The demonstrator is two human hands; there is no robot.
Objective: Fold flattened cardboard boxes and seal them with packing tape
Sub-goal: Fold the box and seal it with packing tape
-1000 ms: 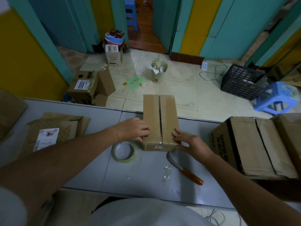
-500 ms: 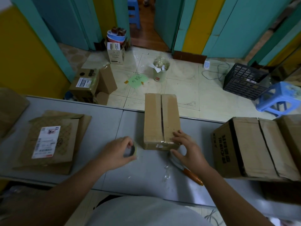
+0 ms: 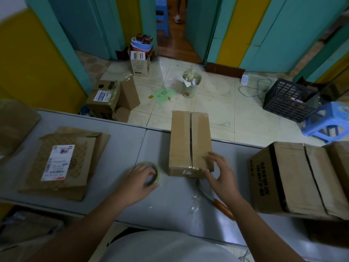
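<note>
Here my left hand (image 3: 137,183) curled round the tape roll (image 3: 154,172), just left of the box (image 3: 181,144), whose far end overhung the edge of the table (image 3: 117,140). My right hand (image 3: 221,176) touched its near right corner with spread fingers; bare tabletop separated it from the large carton (image 3: 294,176).

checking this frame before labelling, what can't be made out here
Head view only:
- Roll of clear packing tape: mostly covered by the left hand; loose end unseen.
- Orange-handled knife: blade partly under the right hand.
- White shipping label: print too small.
- Small brown cardboard box: inside hidden by closed flaps.
</note>
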